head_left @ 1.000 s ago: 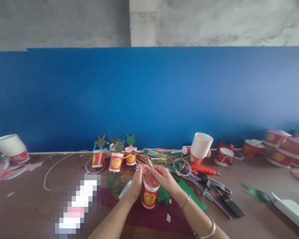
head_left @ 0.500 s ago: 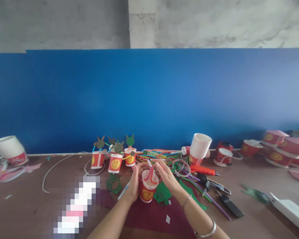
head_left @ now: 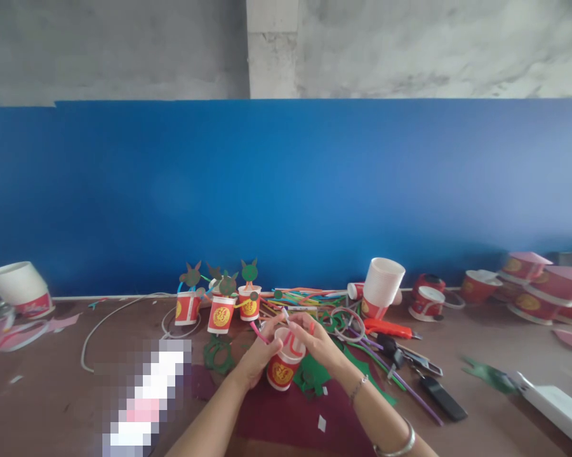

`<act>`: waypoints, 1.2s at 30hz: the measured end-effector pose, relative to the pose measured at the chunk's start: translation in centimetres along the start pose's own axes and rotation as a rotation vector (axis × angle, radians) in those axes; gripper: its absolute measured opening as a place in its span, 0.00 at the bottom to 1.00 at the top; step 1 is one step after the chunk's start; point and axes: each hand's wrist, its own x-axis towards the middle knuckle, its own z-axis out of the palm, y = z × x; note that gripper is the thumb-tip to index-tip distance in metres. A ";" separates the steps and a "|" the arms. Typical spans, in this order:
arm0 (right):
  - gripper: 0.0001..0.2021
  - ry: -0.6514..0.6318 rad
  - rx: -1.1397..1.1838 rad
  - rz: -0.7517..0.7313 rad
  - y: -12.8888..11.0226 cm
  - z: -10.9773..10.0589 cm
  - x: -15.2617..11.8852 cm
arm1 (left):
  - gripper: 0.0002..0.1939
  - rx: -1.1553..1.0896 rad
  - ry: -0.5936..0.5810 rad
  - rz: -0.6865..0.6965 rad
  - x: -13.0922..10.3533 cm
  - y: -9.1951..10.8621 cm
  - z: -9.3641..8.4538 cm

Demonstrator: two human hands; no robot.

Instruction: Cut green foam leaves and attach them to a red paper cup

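A red-and-white paper cup (head_left: 282,373) with a yellow round emblem stands upright on a dark red sheet. My left hand (head_left: 261,357) is closed round its left side. Over the rim, the fingers of my right hand (head_left: 316,341) are pinched together at a bent pink straw (head_left: 296,346) inside the cup. A small white-tipped piece (head_left: 286,313) shows between the fingertips of both hands; what it is, I cannot make out. Short pink and orange ends poke out beside each hand. Green paper (head_left: 314,368) with cut-outs lies right of the cup.
Several decorated cups (head_left: 221,316) with green animal heads stand behind left. Coloured straws (head_left: 309,294) lie along the blue wall. Right are stacked white cups (head_left: 383,282), an orange cutter (head_left: 385,327), keys with a black fob (head_left: 440,395) and scissors (head_left: 495,376).
My left hand has shifted lower on the cup, its thumb now nearer the rim. My right fingers have moved inward over the cup, and the pink straw's upper part is now more hidden.
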 end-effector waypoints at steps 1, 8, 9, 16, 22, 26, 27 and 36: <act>0.19 -0.007 0.001 -0.001 0.0 0.0 0.0 | 0.32 -0.005 0.017 0.000 0.1 -0.1 0.1; 0.18 0.081 0.041 0.016 0.1 -0.3 0.3 | 0.28 -0.085 0.136 0.029 0.4 0.5 0.8; 0.18 0.123 0.063 0.018 0.1 -0.4 0.3 | 0.25 -0.078 0.172 0.039 0.4 0.7 0.9; 0.17 0.213 0.053 -0.025 -0.1 -0.8 0.5 | 0.12 0.032 0.327 0.078 0.9 1.0 0.9; 0.14 0.144 -0.019 -0.093 -0.1 -0.8 0.3 | 0.13 -0.076 0.259 0.000 0.8 1.2 1.0; 0.13 0.116 -0.064 -0.110 -0.4 -0.8 0.2 | 0.13 -0.156 0.170 -0.048 0.6 1.4 1.3; 0.12 0.116 -0.075 -0.109 -0.4 -0.8 0.2 | 0.13 -0.163 0.153 -0.052 0.5 1.5 1.3; 0.14 0.057 -0.031 -0.070 0.0 -0.5 0.2 | 0.06 -0.141 0.019 -0.036 0.4 1.8 1.2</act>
